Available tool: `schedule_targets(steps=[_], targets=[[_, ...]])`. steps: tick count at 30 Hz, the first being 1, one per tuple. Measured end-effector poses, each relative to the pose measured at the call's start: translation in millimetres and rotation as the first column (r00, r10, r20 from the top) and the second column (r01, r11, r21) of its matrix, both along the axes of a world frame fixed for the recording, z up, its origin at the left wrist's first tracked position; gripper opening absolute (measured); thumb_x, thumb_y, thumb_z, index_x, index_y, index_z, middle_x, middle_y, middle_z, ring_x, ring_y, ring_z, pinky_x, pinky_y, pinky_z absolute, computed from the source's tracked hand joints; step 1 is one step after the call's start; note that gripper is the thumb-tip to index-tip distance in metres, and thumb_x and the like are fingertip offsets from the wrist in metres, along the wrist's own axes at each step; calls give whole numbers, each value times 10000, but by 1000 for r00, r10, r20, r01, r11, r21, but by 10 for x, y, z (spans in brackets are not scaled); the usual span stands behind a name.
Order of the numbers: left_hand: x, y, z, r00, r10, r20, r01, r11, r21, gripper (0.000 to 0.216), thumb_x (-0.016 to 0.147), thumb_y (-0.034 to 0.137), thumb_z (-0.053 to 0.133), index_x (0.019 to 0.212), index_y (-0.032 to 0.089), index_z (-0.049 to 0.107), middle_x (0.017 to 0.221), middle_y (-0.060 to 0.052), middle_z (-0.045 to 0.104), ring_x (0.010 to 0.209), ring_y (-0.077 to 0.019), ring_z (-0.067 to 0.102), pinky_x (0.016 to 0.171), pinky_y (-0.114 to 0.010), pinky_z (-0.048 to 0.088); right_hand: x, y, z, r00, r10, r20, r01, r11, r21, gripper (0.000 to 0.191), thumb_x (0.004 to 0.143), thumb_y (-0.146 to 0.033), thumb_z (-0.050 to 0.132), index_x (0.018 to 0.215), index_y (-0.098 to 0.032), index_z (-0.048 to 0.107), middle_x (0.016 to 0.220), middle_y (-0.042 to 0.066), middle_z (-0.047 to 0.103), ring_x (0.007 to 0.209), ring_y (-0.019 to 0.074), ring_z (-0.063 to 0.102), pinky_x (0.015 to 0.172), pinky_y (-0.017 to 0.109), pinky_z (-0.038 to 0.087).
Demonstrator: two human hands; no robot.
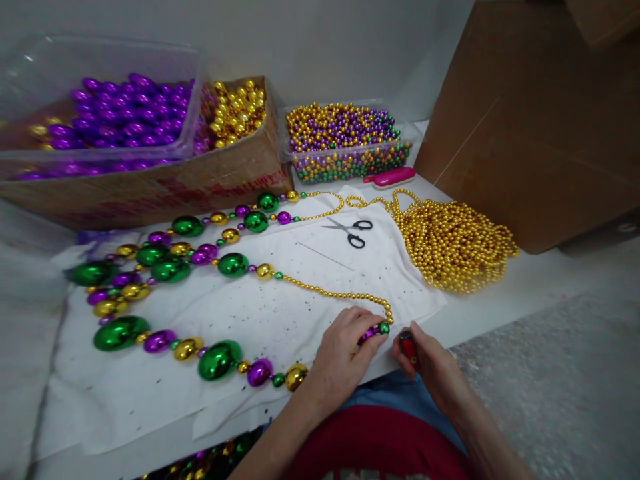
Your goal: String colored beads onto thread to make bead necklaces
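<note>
A long bead necklace (pixel 220 359) of big green, purple and gold beads lies looped on a white cloth (pixel 280 313). My left hand (pixel 345 353) is closed, pinching the strand's end where a purple and a small green bead meet a thin gold bead chain (pixel 340 293). My right hand (pixel 425 363) is closed round a small red lighter (pixel 409 348), held just right of that end.
Black scissors (pixel 353 230) lie on the cloth. A heap of gold bead chain (pixel 455 243) sits at the right. Behind stand a clear tub of purple beads (pixel 115 117), a cardboard box (pixel 200 183) with gold beads, a tub of small mixed beads (pixel 345 143) and a pink case (pixel 390 177). Brown cardboard (pixel 540 120) leans at right.
</note>
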State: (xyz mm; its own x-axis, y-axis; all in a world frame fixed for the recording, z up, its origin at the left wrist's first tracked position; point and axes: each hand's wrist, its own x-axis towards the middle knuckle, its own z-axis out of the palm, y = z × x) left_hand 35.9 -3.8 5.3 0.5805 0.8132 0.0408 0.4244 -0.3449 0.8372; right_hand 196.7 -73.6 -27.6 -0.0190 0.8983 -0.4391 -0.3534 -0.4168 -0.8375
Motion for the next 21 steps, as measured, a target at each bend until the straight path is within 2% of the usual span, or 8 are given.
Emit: schedule_targets(steps=[3, 5, 8, 11, 16, 21], targets=[[-2, -10, -3, 1000, 3, -3, -3, 1000, 11, 187, 877, 245, 526, 1027, 202, 628, 1003, -43, 594, 981, -176, 526, 868, -319, 415, 6, 1, -12, 1000, 5, -26, -4, 1000, 12, 490, 896, -553, 383, 809, -149, 645, 572, -3, 441, 567, 128, 399, 567, 268, 338], [-4, -19, -9, 1000, 6, -11, -5, 1000, 23, 190, 875, 243, 529, 1032, 204, 628, 1005, -44, 592, 983, -177, 525, 868, -321, 414, 10, 6, -24, 1000, 10, -10, -10, 1000, 6, 498, 889, -567, 384, 808, -149, 643, 564, -9, 423, 561, 128, 391, 564, 270, 342], [-4, -34, -23, 1000, 13, -18, -13, 999, 34, 198, 878, 244, 524, 1048, 213, 621, 1024, -42, 584, 1001, -174, 518, 882, -318, 407, 5, 18, -54, 996, -8, 89, 7, 1000, 10, 513, 892, -566, 368, 741, -149, 625, 507, -23, 386, 502, 113, 350, 507, 263, 290], [-2, -48, -33, 1000, 11, -21, -10, 999, 33, 193, 887, 249, 509, 1047, 224, 615, 1026, -36, 579, 1009, -169, 512, 888, -313, 404, -19, 30, -73, 987, -40, 159, 32, 998, 53, 455, 900, -532, 370, 754, -165, 595, 488, -36, 374, 477, 105, 319, 480, 259, 239], [9, -62, -31, 1000, 9, -15, -8, 1000, 30, 180, 888, 256, 508, 1030, 228, 615, 1013, -32, 581, 992, -169, 514, 876, -314, 408, -69, 36, -50, 985, -134, 112, 124, 988, 91, 267, 881, -459, 456, 831, -205, 521, 530, -60, 334, 478, 100, 276, 444, 240, 193], [17, -65, -22, 1000, 9, -5, -9, 1000, 14, 179, 887, 244, 505, 1026, 221, 615, 1017, -41, 582, 995, -180, 515, 875, -331, 414, -102, 25, -9, 973, -199, 120, 192, 979, 67, 217, 862, -429, 513, 817, -218, 487, 650, -40, 374, 561, 107, 335, 469, 216, 255]])
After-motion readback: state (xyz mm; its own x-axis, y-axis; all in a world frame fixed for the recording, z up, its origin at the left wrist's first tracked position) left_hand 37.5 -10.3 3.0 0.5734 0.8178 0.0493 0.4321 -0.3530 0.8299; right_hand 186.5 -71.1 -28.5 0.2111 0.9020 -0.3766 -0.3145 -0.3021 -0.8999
